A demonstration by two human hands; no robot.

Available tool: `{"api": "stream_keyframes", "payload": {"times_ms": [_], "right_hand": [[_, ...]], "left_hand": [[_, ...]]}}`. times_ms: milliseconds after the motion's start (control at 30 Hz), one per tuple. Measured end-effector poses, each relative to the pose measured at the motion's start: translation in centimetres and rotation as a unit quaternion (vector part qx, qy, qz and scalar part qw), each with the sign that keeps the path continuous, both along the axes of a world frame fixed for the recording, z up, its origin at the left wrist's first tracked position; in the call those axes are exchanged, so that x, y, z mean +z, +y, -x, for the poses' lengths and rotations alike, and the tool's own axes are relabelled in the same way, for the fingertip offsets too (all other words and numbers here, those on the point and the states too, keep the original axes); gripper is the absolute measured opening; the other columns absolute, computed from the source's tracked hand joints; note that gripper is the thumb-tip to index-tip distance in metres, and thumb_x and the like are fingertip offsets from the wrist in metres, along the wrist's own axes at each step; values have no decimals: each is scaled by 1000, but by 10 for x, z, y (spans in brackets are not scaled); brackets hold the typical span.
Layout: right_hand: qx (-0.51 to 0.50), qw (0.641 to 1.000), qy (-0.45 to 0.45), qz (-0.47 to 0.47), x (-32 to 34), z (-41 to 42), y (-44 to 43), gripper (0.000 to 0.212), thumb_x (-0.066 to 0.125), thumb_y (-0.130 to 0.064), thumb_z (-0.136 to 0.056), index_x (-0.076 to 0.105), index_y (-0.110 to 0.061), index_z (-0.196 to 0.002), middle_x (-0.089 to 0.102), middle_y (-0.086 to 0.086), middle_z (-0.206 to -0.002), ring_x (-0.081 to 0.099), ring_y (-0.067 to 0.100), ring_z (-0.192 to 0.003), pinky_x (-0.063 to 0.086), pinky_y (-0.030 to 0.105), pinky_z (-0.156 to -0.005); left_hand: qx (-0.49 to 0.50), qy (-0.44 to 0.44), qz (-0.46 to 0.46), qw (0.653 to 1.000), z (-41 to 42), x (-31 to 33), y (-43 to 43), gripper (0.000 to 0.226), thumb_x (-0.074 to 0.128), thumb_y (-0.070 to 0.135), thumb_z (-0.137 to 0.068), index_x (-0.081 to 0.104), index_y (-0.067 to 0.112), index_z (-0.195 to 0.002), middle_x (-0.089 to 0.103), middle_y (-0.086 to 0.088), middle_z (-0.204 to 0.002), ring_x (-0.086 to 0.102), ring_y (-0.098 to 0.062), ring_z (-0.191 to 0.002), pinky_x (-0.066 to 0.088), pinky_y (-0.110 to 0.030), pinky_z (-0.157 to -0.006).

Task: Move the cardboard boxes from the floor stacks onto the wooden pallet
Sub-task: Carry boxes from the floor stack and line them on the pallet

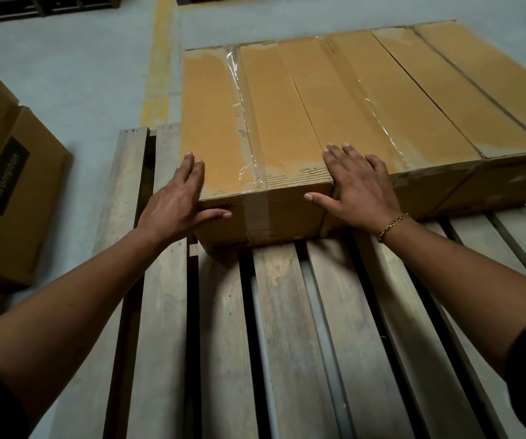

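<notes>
Floor (65, 74): grey concrete; I see a worn yellow line (160, 58) running away from me, left of the boxes.
Wooden pallet (287, 327): fills the lower frame, weathered slats with dark gaps. Near half bare, far half loaded.
Boxes on pallet: three long cardboard boxes lie side by side, long sides touching, on the far part of the pallet.
Left box (217, 122): the one I'm handling. It sits flat on the slats at the left end of the row, its near end sticking out a bit past its neighbour's.
Middle box (382, 99): touches the left box's right side.
Right box (483, 80): far right, partly cut by the frame edge.
Floor box (8, 185): off the pallet to the left, brown, black "Crompton" label, tilted against another carton behind it.
Left grip (176, 201): spread, fingers straight along the left box's left side at the near corner, thumb pressed on its front face. No curl around anything.
Right grip (356, 191): spread, palm on the middle box's near top edge, just beside the seam between the two boxes. Thumb reaches across onto the left box's front top corner.
Clear tape (242, 122): wrinkled strip along the left box's top seam.
Bracelet (393, 226): gold chain on my right wrist.
</notes>
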State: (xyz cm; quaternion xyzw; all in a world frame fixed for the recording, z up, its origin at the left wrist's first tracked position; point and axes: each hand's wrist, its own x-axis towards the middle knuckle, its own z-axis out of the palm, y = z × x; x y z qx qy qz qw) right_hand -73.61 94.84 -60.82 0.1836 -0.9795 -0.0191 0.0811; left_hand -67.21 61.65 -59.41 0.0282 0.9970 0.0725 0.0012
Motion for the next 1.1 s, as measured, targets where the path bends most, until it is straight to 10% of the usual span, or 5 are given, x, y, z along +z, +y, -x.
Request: {"api": "stream_keyframes", "payload": {"times_ms": [567,1100], "right_hand": [[22,998,-56,-6,9,5,2,106,19,-86,-81,12,-19,-163,8,-2,-171,6,19,-157,14,49,-123],[100,995,-20,-10,4,5,25,60,19,-59,-104,32,-33,-157,30,-7,-165,27,20,-153,28,47,-115]], "left_hand": [[1,-8,-4,1000,0,-1,0,122,50,85,-71,7,16,-162,-3,-6,-171,39,-39,-144,47,-57,-103],[-2,3,13,1000,0,-1,2,117,50,81,-73,11,14,-160,4,-11,-170,46,-46,-137,51,-61,-96]]}}
